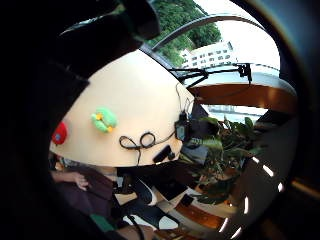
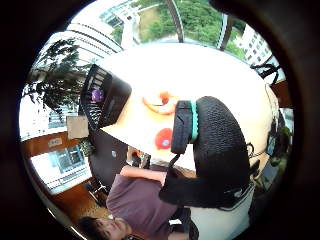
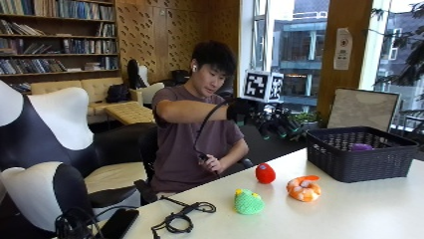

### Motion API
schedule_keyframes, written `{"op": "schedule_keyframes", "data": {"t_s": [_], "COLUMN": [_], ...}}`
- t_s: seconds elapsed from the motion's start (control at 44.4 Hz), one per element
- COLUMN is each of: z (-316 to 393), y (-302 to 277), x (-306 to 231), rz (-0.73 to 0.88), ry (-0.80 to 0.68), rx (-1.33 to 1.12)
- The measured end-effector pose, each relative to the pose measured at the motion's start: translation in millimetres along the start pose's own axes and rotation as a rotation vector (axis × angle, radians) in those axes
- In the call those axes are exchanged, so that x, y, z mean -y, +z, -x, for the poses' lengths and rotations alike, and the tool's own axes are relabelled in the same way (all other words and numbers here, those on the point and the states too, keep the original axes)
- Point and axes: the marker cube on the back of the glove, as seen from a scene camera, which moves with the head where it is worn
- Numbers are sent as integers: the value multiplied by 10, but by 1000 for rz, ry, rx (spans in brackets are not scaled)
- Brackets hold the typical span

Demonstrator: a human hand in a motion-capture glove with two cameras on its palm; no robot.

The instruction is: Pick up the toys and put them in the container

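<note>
Gloved right hand (image 3: 277, 122): raised above table, holding nothing, fingers loosely spread
Toys: red (image 3: 265, 173), orange (image 3: 303, 188), green (image 3: 248, 202) on table (image 3: 344, 214)
Container (image 3: 361, 153): black basket at 3 o'clock, purple toy (image 3: 361, 147) inside
Writing: none readable

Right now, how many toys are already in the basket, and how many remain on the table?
One purple toy already lies in the black basket. The gloved right hand is raised beside the basket and holds nothing. Three toys remain on the table: a red one, an orange one and a green one.
</note>
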Motion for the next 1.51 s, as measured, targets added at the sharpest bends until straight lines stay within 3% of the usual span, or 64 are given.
{"op": "schedule_keyframes", "data": {"t_s": [0.135, 0.383, 0.608, 0.878, 1.081, 1.508], "z": [-124, -46, 20, 46, 75, 640], "y": [785, 2189, 2447, 2413, 2016, -484], "x": [-133, -368, -271, -5, 187, 436], "rz": [74, 282, -11, -124, -10, -261], "ry": [3, 50, 84, 90, 95, 4], "rx": [112, 95, 162, 236, 319, 183]}}
